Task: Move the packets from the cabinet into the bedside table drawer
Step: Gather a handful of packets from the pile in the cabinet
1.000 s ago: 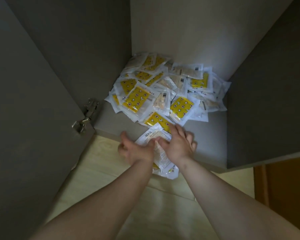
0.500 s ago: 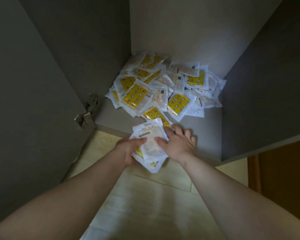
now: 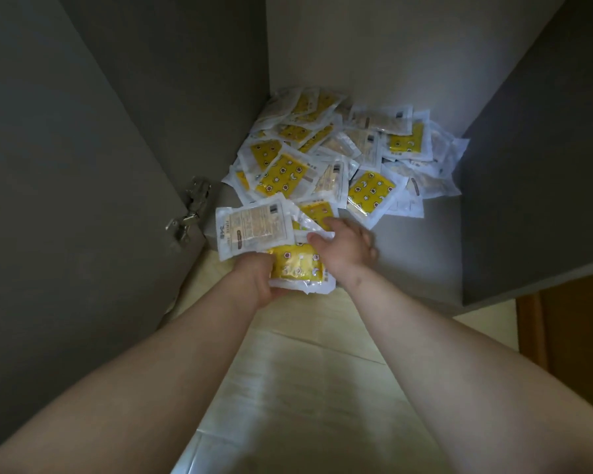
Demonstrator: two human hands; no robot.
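Glossy plastic film is gathered in the left hand [image 3: 258,283], whose fingers are clenched round a loose bundle of packets [image 3: 293,266] at the cabinet's front lip, in the middle of the frame. A beige-backed packet fans out of it to the left above a yellow printed one. Just right of it, the right hand [image 3: 348,248] reaches onto the near edge of the pile [image 3: 336,159]. Its thumb and fingers seem to pinch the white border of one more packet, though the grip is partly hidden. The step looks like collecting a handful. Next, that packet wants drawing onto the bundle and squeezing flat, since the slick film could slide out of a slack hold. The pile, flat and square-cornered with sealed white margins, heaps against the back corner of the smooth grey cabinet floor [image 3: 411,258] in the upper middle. A metal hinge [image 3: 189,213] glints at the left by the matte grey door [image 3: 65,165]. Pale wood-grain flooring [image 3: 305,388] fills the bottom, and no bedside drawer is in sight.
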